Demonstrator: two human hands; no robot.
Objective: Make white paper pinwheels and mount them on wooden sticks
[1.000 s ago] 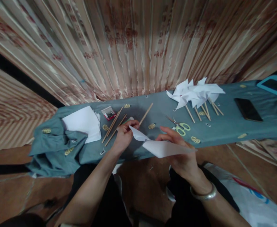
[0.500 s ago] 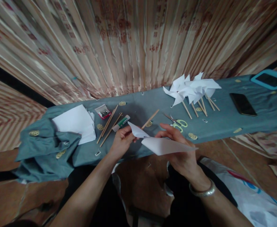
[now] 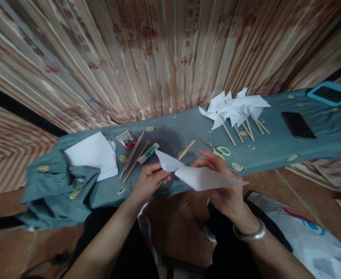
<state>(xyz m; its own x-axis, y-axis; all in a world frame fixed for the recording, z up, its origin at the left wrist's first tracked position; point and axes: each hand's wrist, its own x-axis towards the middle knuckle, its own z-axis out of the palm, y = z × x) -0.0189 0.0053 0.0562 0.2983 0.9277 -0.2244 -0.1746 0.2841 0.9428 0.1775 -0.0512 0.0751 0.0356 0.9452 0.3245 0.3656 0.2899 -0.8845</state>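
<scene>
Left hand: closed on wooden stick. Right hand: half-curled, holding white paper pinwheel; scissors just beyond.

Folded sheet: paper, smooth, matt. Stick: bare-looking wood, dull. Pinwheels: matt paper, wooden stems. Scissors: metal blades, smooth plastic-looking handles. Tube: smooth, plastic-looking. Tablecloth: matt cloth, rumpled at one end. Phone: glossy front. Bracelet: shiny metal. Bag: crinkled plastic, slight sheen. Curtain: pleated cloth, faint lustre.
</scene>
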